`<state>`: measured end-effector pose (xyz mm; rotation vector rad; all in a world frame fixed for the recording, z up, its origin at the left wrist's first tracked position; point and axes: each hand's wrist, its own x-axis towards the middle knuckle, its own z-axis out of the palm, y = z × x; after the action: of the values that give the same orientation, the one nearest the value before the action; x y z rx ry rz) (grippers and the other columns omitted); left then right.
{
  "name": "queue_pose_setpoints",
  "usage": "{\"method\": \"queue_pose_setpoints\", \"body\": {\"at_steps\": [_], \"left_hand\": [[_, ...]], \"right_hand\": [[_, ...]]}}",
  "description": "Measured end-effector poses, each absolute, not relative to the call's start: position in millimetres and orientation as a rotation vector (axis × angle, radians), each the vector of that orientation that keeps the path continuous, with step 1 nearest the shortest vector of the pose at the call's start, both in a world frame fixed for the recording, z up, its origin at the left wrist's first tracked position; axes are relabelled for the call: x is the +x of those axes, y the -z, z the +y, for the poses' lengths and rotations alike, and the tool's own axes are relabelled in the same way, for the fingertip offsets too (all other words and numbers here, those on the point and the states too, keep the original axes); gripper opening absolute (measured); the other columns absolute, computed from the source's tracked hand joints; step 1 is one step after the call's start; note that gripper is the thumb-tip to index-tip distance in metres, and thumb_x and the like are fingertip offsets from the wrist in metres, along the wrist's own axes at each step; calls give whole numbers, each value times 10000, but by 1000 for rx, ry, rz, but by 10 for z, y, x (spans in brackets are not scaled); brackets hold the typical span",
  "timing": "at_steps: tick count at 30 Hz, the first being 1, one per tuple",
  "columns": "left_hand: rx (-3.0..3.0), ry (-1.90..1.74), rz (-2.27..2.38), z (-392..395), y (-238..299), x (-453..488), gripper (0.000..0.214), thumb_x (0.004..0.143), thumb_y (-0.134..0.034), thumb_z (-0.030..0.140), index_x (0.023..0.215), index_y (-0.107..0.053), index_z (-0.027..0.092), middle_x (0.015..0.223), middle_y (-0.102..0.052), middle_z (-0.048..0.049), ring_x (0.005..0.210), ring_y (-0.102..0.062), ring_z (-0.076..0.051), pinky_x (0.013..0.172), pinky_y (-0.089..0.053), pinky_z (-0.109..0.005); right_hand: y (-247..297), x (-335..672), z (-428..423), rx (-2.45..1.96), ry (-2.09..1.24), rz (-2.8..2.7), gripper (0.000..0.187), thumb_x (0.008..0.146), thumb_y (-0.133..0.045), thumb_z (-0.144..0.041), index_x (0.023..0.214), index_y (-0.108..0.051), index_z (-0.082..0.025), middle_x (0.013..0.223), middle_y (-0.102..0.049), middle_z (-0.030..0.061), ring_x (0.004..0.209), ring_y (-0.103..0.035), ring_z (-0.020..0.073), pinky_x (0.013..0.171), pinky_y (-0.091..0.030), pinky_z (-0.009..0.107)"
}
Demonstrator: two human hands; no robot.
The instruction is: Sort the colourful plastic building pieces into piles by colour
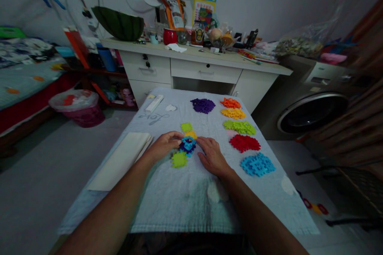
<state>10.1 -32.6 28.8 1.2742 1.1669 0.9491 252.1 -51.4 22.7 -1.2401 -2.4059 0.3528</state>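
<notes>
A small build of interlocking puzzle blocks [188,145], light blue over dark purple, lies on the cloth between my hands. A yellow piece [190,134] and a lime green piece [186,127] extend from its far side, and another lime piece [179,160] sits at its near left. My left hand [165,144] has thumb and fingers closed at the left edge of the build. Lying palm down at the right, my right hand [213,154] has its fingers stretched out and its fingertips by the yellow piece. Its thumb is apart from the fingers.
Piles of purple [203,105], orange [230,103], yellow [233,113], lime [239,127], red [245,143] and blue pieces [257,164] lie on the cloth-covered table [179,203]. Folded cream cloth [122,161] lies left; a white stick-shaped object [154,104] lies beyond. A desk [206,72] stands behind.
</notes>
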Motion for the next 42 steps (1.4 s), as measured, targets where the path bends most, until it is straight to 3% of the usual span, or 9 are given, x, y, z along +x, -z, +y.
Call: {"method": "queue_pose_setpoints", "body": {"at_steps": [3, 6, 10, 15, 18, 27, 35, 42], "left_hand": [[1309, -948, 1043, -328, -275, 143, 354, 689, -739, 411, 975, -680, 210, 973, -734, -57, 909, -686, -213, 868, -509, -356], [1378, -957, 1011, -339, -270, 185, 356, 695, -726, 390, 997, -678, 207, 1054, -722, -74, 1013, -669, -230, 933, -493, -373], [1505, -978, 1163, -354, -268, 194, 390, 714, -690, 392, 1051, -677, 198, 1123, -702, -102, 1042, -655, -255, 907, -507, -388], [1788, -956, 1283, -333, -225, 137, 375, 768, -644, 363, 1111, -671, 214, 1138, -690, -98, 1037, -646, -256, 872, -514, -372], [1959, -923, 1293, -320, -212, 122, 362, 788, -640, 381, 1110, -666, 218, 1141, -684, -89, 1078, -622, -259, 950, -479, -397], [2231, -798, 1391, -330, -153, 196, 546, 665, -759, 532, 1106, -668, 223, 1221, -633, -92, 1199, -511, -314, 1053, -391, -472], [2280, -761, 1398, -308, -87, 183, 456, 723, -699, 494, 1086, -663, 221, 1212, -626, -88, 1178, -526, -298, 1036, -400, -460], [2290, -775, 1389, -298, -85, 181, 421, 748, -668, 495, 1072, -663, 227, 1191, -640, -78, 1153, -547, -295, 1023, -411, -462]], "right_hand": [[-222, 2517, -514, -1214, -312, -2430, 577, 883, -536, -193, 1449, -430, -229, 1505, -422, 84, 1297, -366, 266, 1105, -294, 468], [-190, 2516, -500, -1219, -301, -2427, 468, 890, -547, -195, 1355, -528, -254, 1462, -462, 81, 1280, -388, 270, 1086, -320, 471], [-142, 2521, -477, -1248, -324, -2355, 274, 892, -559, -180, 1151, -631, -233, 1301, -553, 99, 1221, -448, 256, 1049, -372, 444], [-122, 2536, -463, -1245, -346, -2243, 225, 876, -577, -150, 1084, -635, -213, 1222, -558, 104, 1167, -485, 241, 1021, -414, 412], [-103, 2556, -449, -1227, -366, -2137, 219, 868, -575, -136, 1068, -625, -210, 1225, -537, 107, 1157, -501, 231, 1010, -435, 403], [-179, 2688, -462, -1275, -321, -1991, 204, 843, -556, -133, 1020, -624, -209, 1257, -530, 117, 1168, -525, 232, 1018, -436, 408], [-599, 3637, -711, -1510, -183, -2028, 173, 786, -539, -169, 927, -634, -204, 1146, -636, 107, 1134, -562, 261, 1012, -413, 448], [-453, 4518, -1056, -1911, -121, -1904, 190, 755, -508, -240, 893, -634, -204, 1021, -680, 102, 1003, -621, 268, 962, -441, 438]]}}
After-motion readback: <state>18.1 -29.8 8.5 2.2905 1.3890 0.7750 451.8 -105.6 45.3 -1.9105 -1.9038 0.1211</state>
